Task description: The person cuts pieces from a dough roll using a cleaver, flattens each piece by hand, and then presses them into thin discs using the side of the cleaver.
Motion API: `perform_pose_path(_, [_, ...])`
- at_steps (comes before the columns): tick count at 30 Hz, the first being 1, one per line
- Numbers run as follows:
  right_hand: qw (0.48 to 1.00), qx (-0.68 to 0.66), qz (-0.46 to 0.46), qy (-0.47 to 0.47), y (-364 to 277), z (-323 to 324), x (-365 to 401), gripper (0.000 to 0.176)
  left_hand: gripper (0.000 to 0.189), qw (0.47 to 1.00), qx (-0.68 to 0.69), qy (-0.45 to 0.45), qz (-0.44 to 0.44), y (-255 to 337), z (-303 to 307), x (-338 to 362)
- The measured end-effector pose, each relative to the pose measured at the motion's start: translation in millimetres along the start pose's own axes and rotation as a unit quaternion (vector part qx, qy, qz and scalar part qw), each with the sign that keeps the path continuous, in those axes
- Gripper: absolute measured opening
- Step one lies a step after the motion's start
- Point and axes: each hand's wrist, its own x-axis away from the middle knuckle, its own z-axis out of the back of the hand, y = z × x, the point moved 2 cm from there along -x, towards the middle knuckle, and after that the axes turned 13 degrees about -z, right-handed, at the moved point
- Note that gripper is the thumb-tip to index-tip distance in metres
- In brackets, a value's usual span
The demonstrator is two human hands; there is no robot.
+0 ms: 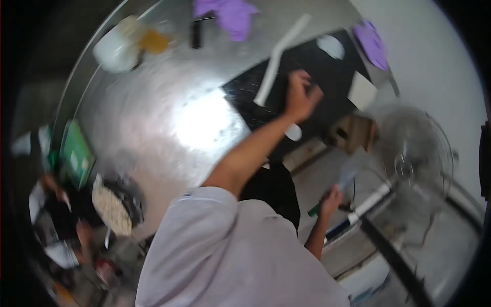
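Observation:
My left hand (302,97) is over a black board (327,66), its thumb and fingers apart and nothing visible in them. A long white strip (276,59), apparently dough, lies bent across the board's edge beside this hand. A flat white piece (331,46) lies at the board's far end, and a small white disc (293,132) shows near my left wrist. Low on the right, my right hand (331,199) is closed around the green handle of a knife (349,171). Its broad blade is blurred and points away from me.
A fan (404,163) stands close on the right. Purple cloths (232,18) lie on the metal table (153,102), near a white container (116,48). On the left are a green box (77,153), a pan of pale crumbly food (111,209) and another person's hands (53,187).

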Motion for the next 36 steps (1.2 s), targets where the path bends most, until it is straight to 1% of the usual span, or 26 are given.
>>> perform_pose_path(1, [1.000,-0.004,-0.008,0.003,-9,1,14,0.038,0.051,0.998,0.038,-0.002,0.045,-11,-7,-20])
perform_pose_path(3, [1.000,-0.015,-0.024,0.007,-3,6,29,0.040,0.050,0.978,-0.182,-0.100,0.012,34,-9,-39])
perform_pose_path(4, [1.000,-0.007,-0.028,0.005,1,8,33,0.041,0.061,0.958,-0.257,-0.122,-0.029,40,-16,-26])
perform_pose_path(5, [1.000,-0.004,-0.028,-0.003,3,2,30,0.042,0.061,0.957,-0.258,-0.129,-0.037,38,-9,-2])
perform_pose_path(6, [0.999,-0.013,-0.031,-0.002,2,-2,31,0.042,0.065,0.893,-0.362,-0.222,-0.150,36,4,33])
perform_pose_path(7, [0.999,0.002,-0.043,-0.005,1,-1,38,0.044,0.070,0.798,-0.453,-0.307,-0.254,44,11,50])
perform_pose_path(9, [0.999,0.005,-0.051,-0.007,2,-6,28,0.046,0.073,0.791,-0.462,-0.308,-0.256,39,8,44])
perform_pose_path(11, [0.986,0.168,-0.015,-0.012,14,4,24,0.050,0.076,0.790,-0.462,-0.326,-0.237,39,9,63])
perform_pose_path(12, [0.976,0.210,-0.011,-0.062,12,-2,12,0.051,0.078,0.915,-0.309,-0.215,-0.143,20,7,47])
perform_pose_path(13, [0.973,0.179,0.099,-0.104,-12,-22,4,0.050,0.081,0.985,-0.134,-0.101,-0.045,5,4,25])
perform_pose_path(14, [0.958,0.153,0.194,-0.142,-35,-37,11,0.052,0.080,0.990,-0.129,-0.053,-0.018,12,7,10])
perform_pose_path(15, [0.943,0.204,0.163,-0.207,-55,-53,11,0.054,0.079,0.992,-0.125,-0.001,0.013,25,13,0])
perform_pose_path(16, [0.917,0.255,0.138,-0.275,-73,-72,4,0.057,0.086,0.975,-0.214,-0.054,-0.037,38,17,2])
perform_pose_path(17, [0.916,0.251,0.141,-0.280,-79,-92,-10,0.057,0.086,0.973,-0.220,-0.052,-0.041,44,22,17])
perform_pose_path(18, [0.888,0.273,0.177,-0.326,-78,-117,-21,0.057,0.093,0.899,-0.358,-0.233,-0.099,44,25,44])
perform_pose_path(19, [0.855,0.293,0.211,-0.371,-78,-135,-24,0.056,0.100,0.769,-0.477,-0.400,-0.144,42,31,67])
perform_pose_path(20, [0.853,0.286,0.214,-0.380,-83,-140,-18,0.056,0.100,0.763,-0.487,-0.399,-0.144,43,41,78])
perform_pose_path(22, [0.824,0.367,0.289,-0.319,-112,-141,-14,0.063,0.109,0.706,-0.528,-0.465,-0.082,29,40,75])
perform_pose_path(23, [0.825,0.367,0.279,-0.328,-115,-145,-16,0.063,0.109,0.701,-0.529,-0.473,-0.072,27,33,65])
perform_pose_path(25, [0.848,0.375,0.261,-0.270,-115,-140,-16,0.074,0.111,0.669,-0.536,-0.500,-0.123,28,19,54])
perform_pose_path(26, [0.838,0.393,0.254,-0.283,-124,-140,-20,0.082,0.109,0.677,-0.519,-0.505,-0.129,26,13,47])
perform_pose_path(30, [0.863,0.354,0.261,-0.249,-135,-156,-43,0.078,0.112,0.668,-0.516,-0.507,-0.174,16,-13,14])
perform_pose_path(33, [0.877,0.347,0.215,-0.252,-134,-159,-42,0.079,0.114,0.655,-0.479,-0.542,-0.221,6,-30,-6])
perform_pose_path(34, [0.882,0.335,0.213,-0.253,-126,-156,-31,0.079,0.114,0.618,-0.487,-0.578,-0.218,8,-26,-1])
perform_pose_path(35, [0.887,0.322,0.211,-0.256,-120,-153,-19,0.079,0.117,0.605,-0.468,-0.604,-0.224,9,-13,11])
perform_pose_path(36, [0.890,0.270,0.219,-0.295,-115,-144,2,0.079,0.118,0.613,-0.448,-0.616,-0.210,12,7,28])
